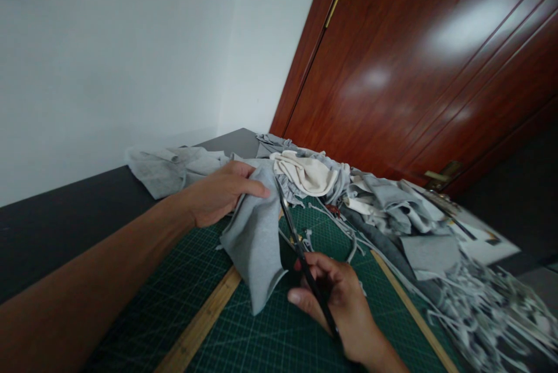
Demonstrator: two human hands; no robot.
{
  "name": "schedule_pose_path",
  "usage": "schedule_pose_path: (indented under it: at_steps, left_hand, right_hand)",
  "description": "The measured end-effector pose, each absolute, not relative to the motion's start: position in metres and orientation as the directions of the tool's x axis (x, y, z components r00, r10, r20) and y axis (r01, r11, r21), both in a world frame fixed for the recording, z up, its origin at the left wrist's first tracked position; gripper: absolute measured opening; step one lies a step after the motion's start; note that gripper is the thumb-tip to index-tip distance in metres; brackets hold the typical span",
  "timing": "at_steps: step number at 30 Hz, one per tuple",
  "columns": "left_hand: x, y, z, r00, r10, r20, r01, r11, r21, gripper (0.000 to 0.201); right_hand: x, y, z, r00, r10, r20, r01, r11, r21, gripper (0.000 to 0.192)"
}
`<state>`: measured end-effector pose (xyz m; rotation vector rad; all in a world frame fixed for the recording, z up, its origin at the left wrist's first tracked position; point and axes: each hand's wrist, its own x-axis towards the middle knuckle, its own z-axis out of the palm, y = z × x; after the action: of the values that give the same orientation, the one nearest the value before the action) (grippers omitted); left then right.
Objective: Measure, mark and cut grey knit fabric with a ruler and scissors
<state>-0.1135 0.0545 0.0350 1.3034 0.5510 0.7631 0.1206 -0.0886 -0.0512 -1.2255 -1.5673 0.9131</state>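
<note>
Fabric: grey piece (255, 239) hangs off our left hand (220, 194), lifted clear of the cutting mat (174, 297) so its free edge drapes beside the blades.
Left hand: fingers closed over the top fold, thumb pinching it; we judge the grip keeps the cloth taut and raised for the cut.
Right hand: (337, 297) wrapped around the handles of the scissors (300, 251), fingers closed on them, blades pointing up and away toward the pinch point.
Blades: lie just beside the cloth's right edge; we cannot tell whether they stand parted or closed, as they read as one dark line.
Mat: green grid under both hands, with a wooden ruler (204, 318) lying diagonally across it, partly under the hanging cloth.
Pile: heap of grey and cream fabric (314, 175) pushed to the far side, probably to keep the mat free.
Offcuts: thin grey strips (483, 303) gathered at the right, off the mat's edge.
Backdrop: white wall, reddish wooden door (427, 65).
</note>
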Motion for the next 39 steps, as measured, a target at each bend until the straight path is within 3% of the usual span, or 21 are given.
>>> schedule_pose_path:
  at_steps: [17, 39]
  left_hand:
    - [-0.1121, 0.0531, 0.0345, 0.618, 0.786, -0.003, -0.118, 0.097, 0.988, 0.019]
    - [-0.1107, 0.0516, 0.0361, 0.676, 0.737, 0.018, -0.128, 0.094, 0.987, 0.014]
  right_hand:
    - [0.1203, -0.0893, -0.0572, -0.116, 0.966, 0.232, 0.225, 0.253, -0.941, 0.045]
    - [0.1199, -0.0915, -0.0511, -0.118, 0.970, 0.210, 0.326, 0.238, -0.915, 0.044]
